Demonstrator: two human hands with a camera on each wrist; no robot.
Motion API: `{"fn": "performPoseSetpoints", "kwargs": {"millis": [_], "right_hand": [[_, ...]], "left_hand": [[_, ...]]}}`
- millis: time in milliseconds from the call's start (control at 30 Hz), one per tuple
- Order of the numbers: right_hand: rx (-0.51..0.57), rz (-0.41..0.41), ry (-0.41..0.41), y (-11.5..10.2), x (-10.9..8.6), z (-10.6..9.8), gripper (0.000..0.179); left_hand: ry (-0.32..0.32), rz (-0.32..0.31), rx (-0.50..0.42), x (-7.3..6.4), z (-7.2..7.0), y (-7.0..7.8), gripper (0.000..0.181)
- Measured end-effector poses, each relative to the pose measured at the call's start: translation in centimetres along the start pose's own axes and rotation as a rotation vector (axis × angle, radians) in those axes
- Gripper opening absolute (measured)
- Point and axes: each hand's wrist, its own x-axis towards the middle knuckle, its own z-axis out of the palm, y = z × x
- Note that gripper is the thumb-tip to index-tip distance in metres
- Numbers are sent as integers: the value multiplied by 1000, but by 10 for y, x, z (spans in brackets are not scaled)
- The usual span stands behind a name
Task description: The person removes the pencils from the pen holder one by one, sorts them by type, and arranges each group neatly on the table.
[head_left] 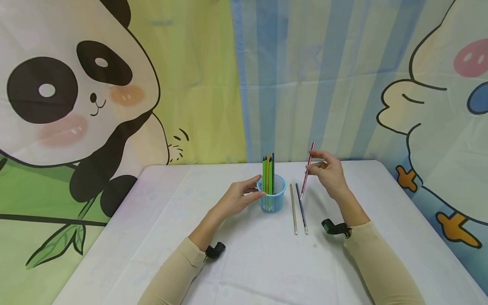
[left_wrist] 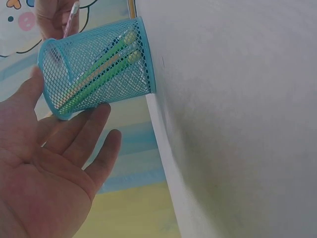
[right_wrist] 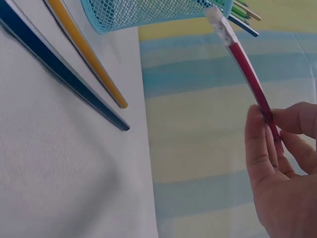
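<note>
A light blue mesh pencil cup (head_left: 280, 202) stands upright on the white table with several green, yellow and dark pencils (head_left: 268, 173) in it. My left hand (head_left: 239, 197) holds the cup's left side near the rim, thumb and fingers about it. Right of the cup, my right hand (head_left: 327, 173) pinches a red pencil (right_wrist: 251, 75) between thumb and fingers. That pencil is held nearly upright, its white eraser end down. Between the cup and my right hand, a yellow pencil (head_left: 293, 207) and a dark blue pencil (head_left: 301, 209) lie on the table, side by side.
The white-covered table (head_left: 160, 237) reaches back to a cartoon-printed curtain (head_left: 297, 76) behind the cup. Small black cameras, a left one (head_left: 215, 250) and a right one (head_left: 334, 227), sit on the wrists.
</note>
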Motion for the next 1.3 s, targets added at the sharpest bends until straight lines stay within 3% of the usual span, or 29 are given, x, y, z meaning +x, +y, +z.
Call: {"fn": "performPoseSetpoints", "kwargs": {"millis": [233,533,833,1000,1300], "right_hand": [[-66,68,-142,4,4,-2,52],[-270,200,-276,14,5,-11,51],[-285,231,-421,25,2,-16,49],[-358,261,-460,31,1,-15,46],[-413,235,-484,34,0,-15,42]], "left_hand": [[11,-9,-7,-3,-2,1,74],[2,10,-19,-1,0,0,74],[-1,1,-13,1,0,1,76],[-8,-10,-7,0,1,2,77],[2,4,5,1,1,1,75]]}}
